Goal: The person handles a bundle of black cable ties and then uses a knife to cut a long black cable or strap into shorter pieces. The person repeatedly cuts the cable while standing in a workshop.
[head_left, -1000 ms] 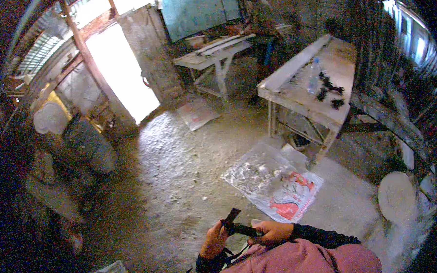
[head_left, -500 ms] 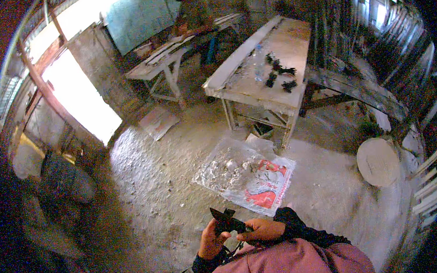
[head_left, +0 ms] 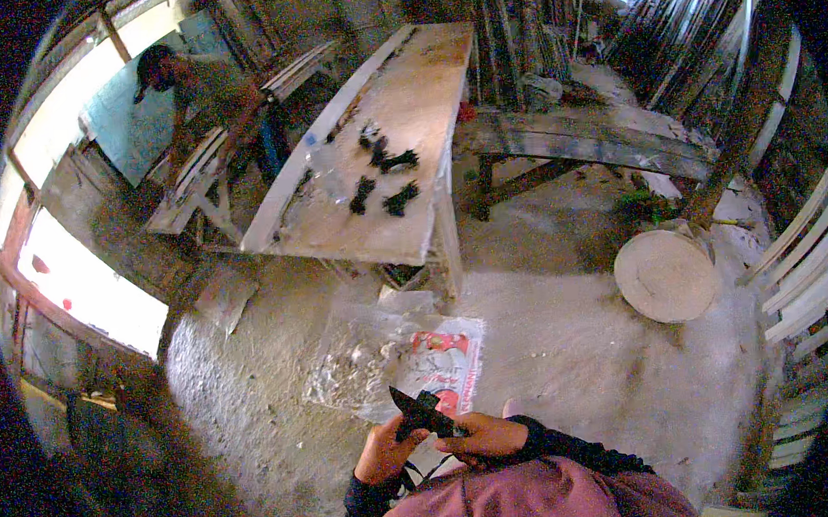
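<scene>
Low in the picture, close to my body, both my hands grip a flat black object (head_left: 421, 413) with a pointed upper corner. Its kind is hard to make out. My left hand (head_left: 382, 454) is closed around its lower left side. From the right, my right hand (head_left: 488, 436) pinches its other end, thumb on top. Something thin and dark, like a cord or strap, hangs below my left hand. Just beyond my hands, a white and red plastic sack (head_left: 447, 342) lies on the floor beside pale crumbled material (head_left: 355, 358).
A long table (head_left: 416, 92) ahead bears several black bundles (head_left: 400, 199). At the far left a person (head_left: 194, 92) leans over a narrow bench (head_left: 176, 200). A wooden bench (head_left: 584, 140) and a round pale-topped container (head_left: 664, 275) stand at right, near stacked slats (head_left: 797, 260).
My view has swung to the right, so the table and sack sit further left in the picture. The person at the bench shows more fully. Both hands keep hold of the black object.
</scene>
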`<action>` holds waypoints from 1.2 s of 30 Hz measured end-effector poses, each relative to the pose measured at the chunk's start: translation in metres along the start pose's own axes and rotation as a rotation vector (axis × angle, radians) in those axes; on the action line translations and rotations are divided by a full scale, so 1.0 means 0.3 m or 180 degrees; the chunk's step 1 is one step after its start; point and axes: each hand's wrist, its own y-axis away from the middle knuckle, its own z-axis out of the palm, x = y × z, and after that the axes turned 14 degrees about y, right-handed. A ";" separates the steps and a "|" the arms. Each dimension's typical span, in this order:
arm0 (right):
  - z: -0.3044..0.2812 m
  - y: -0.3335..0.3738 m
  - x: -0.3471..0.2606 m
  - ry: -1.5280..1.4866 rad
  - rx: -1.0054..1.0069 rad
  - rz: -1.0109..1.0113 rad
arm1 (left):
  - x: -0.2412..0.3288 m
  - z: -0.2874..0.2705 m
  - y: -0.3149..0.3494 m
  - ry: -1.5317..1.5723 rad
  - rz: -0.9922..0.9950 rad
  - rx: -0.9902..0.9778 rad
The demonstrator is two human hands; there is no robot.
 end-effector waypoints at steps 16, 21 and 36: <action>-0.563 0.392 0.027 -0.0264 0.0917 -0.0266 | 0.153 0.550 -0.554 -0.0717 -0.0189 -0.1465; -0.719 0.438 0.060 -0.0473 0.1063 0.0075 | 0.184 0.674 -0.750 -0.1109 -0.0420 -0.2078; -1.623 0.315 -0.103 0.0001 0.1204 0.0002 | 0.301 0.918 -1.635 0.0160 -0.0565 -0.2388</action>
